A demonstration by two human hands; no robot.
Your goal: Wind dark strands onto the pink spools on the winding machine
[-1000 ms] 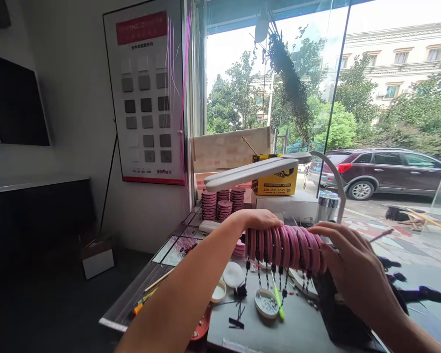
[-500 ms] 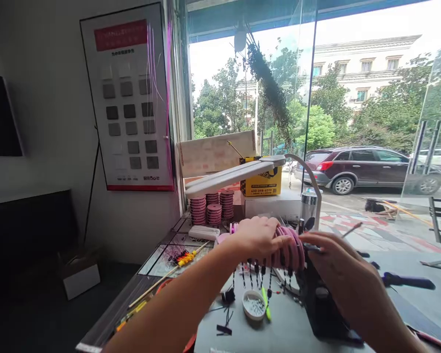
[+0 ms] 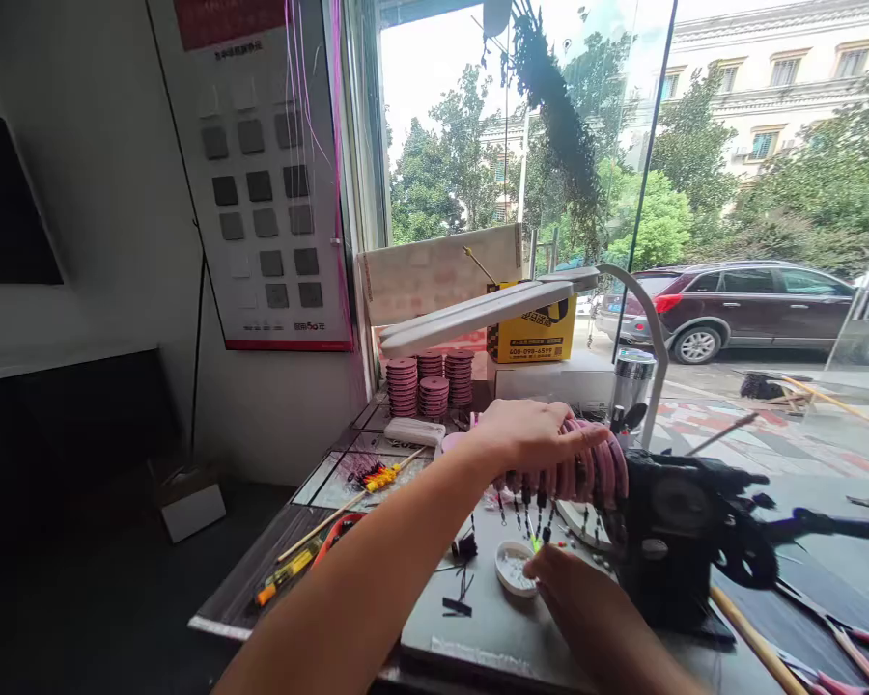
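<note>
My left hand lies over a row of pink spools, its fingers bent round the top and far side. The row sits against a black hand-cranked winder. Short dark lines with small metal swivels hang from the spools. Low in front, my right hand is at the right rim of a small white dish of tiny pale pieces. Its fingers are drawn together and slightly blurred; what they hold, if anything, is hidden. A bright green tip shows just above them.
Stacked pink spools stand at the back under a white lamp. A yellow box sits behind. Yellow-and-orange floats lie on the left, pliers on the right. The winder's crank handle juts out rightward.
My right hand has left the right end of the spools and come down to the white dish. My left hand stays on the spools. The view has tilted down and turned slightly left.
</note>
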